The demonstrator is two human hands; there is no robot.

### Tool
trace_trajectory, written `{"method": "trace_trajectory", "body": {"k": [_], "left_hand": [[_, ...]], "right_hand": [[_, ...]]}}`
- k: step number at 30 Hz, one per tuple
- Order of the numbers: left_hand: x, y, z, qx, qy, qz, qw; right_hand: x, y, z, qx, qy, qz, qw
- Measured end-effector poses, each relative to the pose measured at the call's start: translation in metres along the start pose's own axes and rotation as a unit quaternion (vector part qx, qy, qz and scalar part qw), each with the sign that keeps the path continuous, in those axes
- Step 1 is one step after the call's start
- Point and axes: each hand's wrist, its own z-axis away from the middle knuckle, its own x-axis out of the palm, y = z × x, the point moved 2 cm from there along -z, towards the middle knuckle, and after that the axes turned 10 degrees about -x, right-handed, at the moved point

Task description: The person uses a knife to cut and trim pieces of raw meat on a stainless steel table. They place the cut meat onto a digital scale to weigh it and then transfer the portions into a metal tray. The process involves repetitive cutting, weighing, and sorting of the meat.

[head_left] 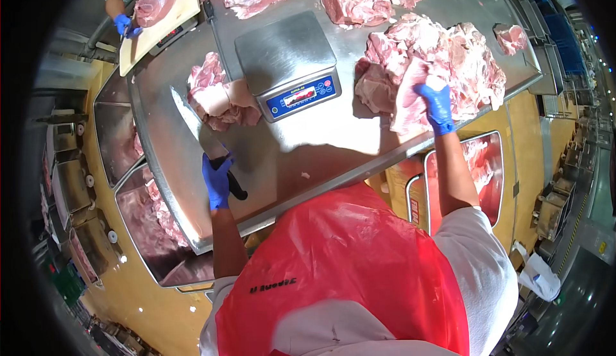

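My left hand (218, 179), in a blue glove, is closed round the black handle of a knife (192, 120) near the table's front left. The long blade points away and to the left, beside a pile of meat trimmings (218, 96). My right hand (439, 107), also gloved in blue, grips a pale pink slab of meat (410, 99) at the front of a large meat heap (471, 67). Its fingertips are partly lost in glare. Between my hands, farther back, stands a steel-topped scale (285, 54) with a blue front panel.
More meat cuts (353, 0) lie along the far side of the steel table (269, 189). Metal bins (138, 211) of meat stand at the left, and another bin (491, 189) at the right. Across the far left corner, a co-worker's gloved hand (126, 26) is by a cutting board (163, 22).
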Motion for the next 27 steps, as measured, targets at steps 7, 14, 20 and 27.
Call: {"method": "trace_trajectory", "body": {"k": [7, 14, 20, 27], "left_hand": [[0.034, -0.005, 0.038, 0.0, 0.02, 0.027, 0.999], [0.089, 0.0, 0.089, 0.008, -0.007, -0.005, 1.0], [0.088, 0.008, 0.126, 0.04, 0.081, -0.083, 0.992], [0.075, -0.021, 0.19, 0.028, 0.23, -0.088, 0.969]], "right_hand": [[-0.019, 0.005, -0.011, 0.104, 0.109, -0.283, 0.947], [0.062, -0.001, -0.001, 0.074, -0.218, -0.069, 0.971], [0.058, -0.094, -0.257, -0.324, -0.163, 0.047, 0.931], [0.092, -0.23, -0.37, -0.558, -0.024, -0.027, 0.829]]}}
